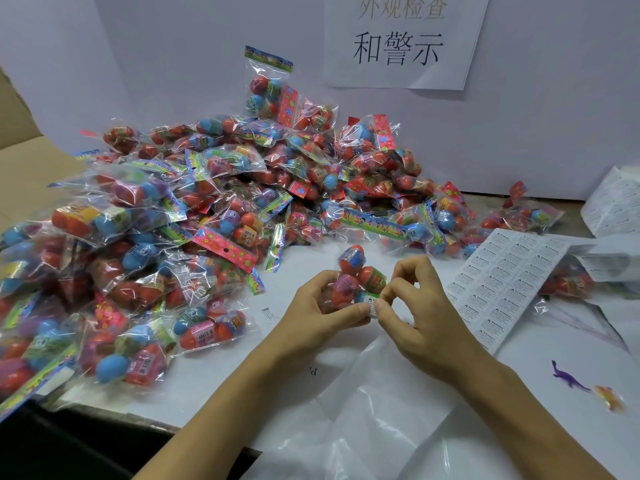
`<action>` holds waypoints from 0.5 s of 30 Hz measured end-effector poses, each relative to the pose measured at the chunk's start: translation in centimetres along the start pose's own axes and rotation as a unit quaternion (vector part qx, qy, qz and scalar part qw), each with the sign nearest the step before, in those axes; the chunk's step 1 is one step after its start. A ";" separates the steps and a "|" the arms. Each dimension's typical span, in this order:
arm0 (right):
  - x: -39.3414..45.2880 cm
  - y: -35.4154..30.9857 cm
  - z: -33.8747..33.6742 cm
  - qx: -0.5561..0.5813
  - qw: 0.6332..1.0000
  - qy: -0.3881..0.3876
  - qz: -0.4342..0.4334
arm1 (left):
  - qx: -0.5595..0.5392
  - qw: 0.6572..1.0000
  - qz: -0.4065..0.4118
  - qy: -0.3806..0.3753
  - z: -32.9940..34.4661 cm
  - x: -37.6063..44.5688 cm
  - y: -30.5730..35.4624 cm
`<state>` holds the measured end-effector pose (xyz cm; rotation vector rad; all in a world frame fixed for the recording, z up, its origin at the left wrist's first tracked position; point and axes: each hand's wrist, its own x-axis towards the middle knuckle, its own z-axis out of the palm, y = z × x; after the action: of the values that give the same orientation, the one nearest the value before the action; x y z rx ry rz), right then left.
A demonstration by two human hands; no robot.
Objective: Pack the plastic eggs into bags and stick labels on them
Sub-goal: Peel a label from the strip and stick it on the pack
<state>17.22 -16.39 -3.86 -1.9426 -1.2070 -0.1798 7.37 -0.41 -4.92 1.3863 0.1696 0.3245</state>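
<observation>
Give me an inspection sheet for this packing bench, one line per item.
Surface: white table, mostly covered.
Job's things: bag of eggs held up in both hands; small label at its lower edge; label sheet to the right.
Clutter: big pile of packed bags; clear plastic sheet; purple toy dinosaur.
Grippers: left hand grips the bag; right hand pinches the label.
Cables: nothing seen.
Surroundings: paper sign on wall; cardboard box at left.

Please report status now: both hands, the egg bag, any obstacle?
Left hand holds egg bag. Right hand pinches label onto it. Nothing in the way.
</observation>
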 end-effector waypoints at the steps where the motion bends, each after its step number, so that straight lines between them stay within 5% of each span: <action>1: 0.0 -0.1 0.0 -0.001 1.000 0.003 0.000 | 0.003 1.000 0.002 0.003 0.0 0.0 0.0; 15: 0.2 0.2 0.5 0.008 0.995 0.057 0.081 | 0.146 0.981 0.115 0.057 0.0 0.1 -0.1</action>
<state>17.30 -15.93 -4.18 -1.9775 -0.9696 -0.1925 7.43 -0.40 -5.03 1.6838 0.1556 0.5904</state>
